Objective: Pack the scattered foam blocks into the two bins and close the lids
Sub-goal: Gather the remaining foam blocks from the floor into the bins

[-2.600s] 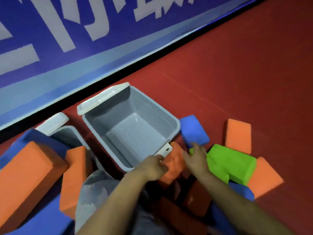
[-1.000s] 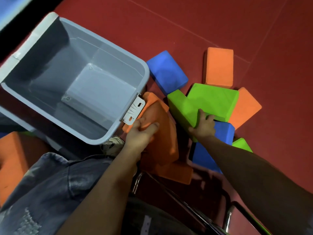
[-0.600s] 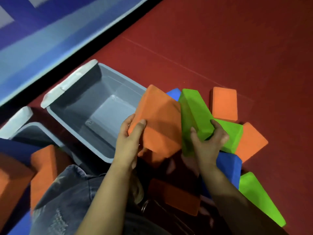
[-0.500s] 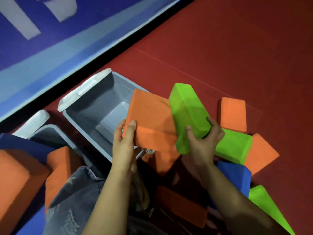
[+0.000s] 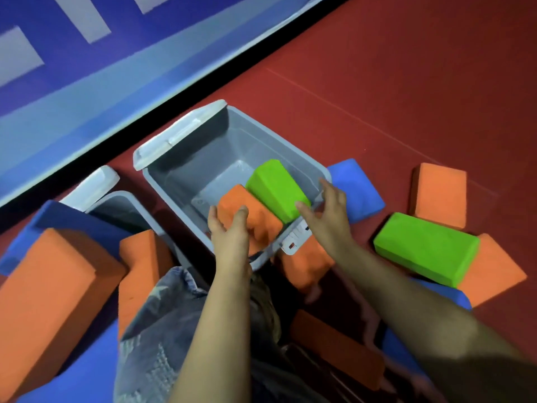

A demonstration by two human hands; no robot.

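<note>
The open grey bin (image 5: 247, 141) stands in the middle, its lid (image 5: 177, 135) tipped back at the far left. An orange foam block (image 5: 261, 225) and a green foam block (image 5: 276, 187) lie inside it, leaning against the near wall. My left hand (image 5: 229, 231) rests over the near end of the orange block with its fingers relaxed. My right hand (image 5: 328, 216) hovers open above the bin's near right corner, just beside the green block and off it. A second grey bin (image 5: 116, 205) stands to the left, partly hidden.
Loose blocks lie on the red floor to the right: blue (image 5: 360, 190), orange (image 5: 438, 193), green (image 5: 427, 248), orange (image 5: 494, 269). More orange blocks (image 5: 305, 266) sit under the bin's white latch (image 5: 293, 239). Large orange (image 5: 43, 301) and blue (image 5: 58, 222) blocks crowd the left. A blue wall runs behind.
Both hands carried the orange and green blocks over the bin and let them drop in. The blocks now lie inside and both hands have opened.
</note>
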